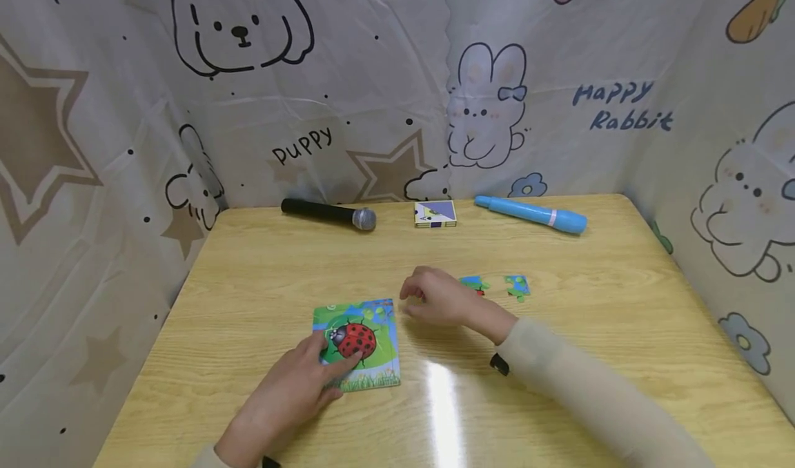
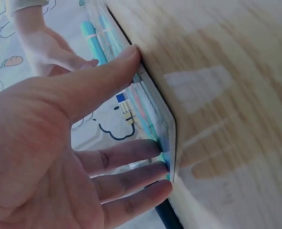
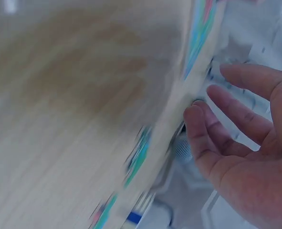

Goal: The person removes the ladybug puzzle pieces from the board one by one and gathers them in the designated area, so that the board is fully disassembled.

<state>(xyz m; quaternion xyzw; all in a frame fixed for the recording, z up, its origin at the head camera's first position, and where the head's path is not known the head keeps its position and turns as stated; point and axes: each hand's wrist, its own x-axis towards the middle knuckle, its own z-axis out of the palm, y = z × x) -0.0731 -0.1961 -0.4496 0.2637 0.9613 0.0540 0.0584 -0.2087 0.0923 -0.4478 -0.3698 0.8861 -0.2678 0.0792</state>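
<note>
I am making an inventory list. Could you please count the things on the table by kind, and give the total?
Puzzle board with ladybug: 1
Loose puzzle pieces: 2
Microphone: 1
Blue marker pen: 1
Small card stack: 1
Total: 6

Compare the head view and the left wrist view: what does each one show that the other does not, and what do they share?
Only the head view shows the ladybug picture on the puzzle, two loose puzzle pieces, the microphone, a small card box and the fabric backdrop's printed words.

Only the left wrist view shows the left palm and the puzzle's thin edge seen side-on under the fingertips.

Both show the left hand resting with straight fingers on the puzzle, the right hand, the blue marker and the wooden table.
</note>
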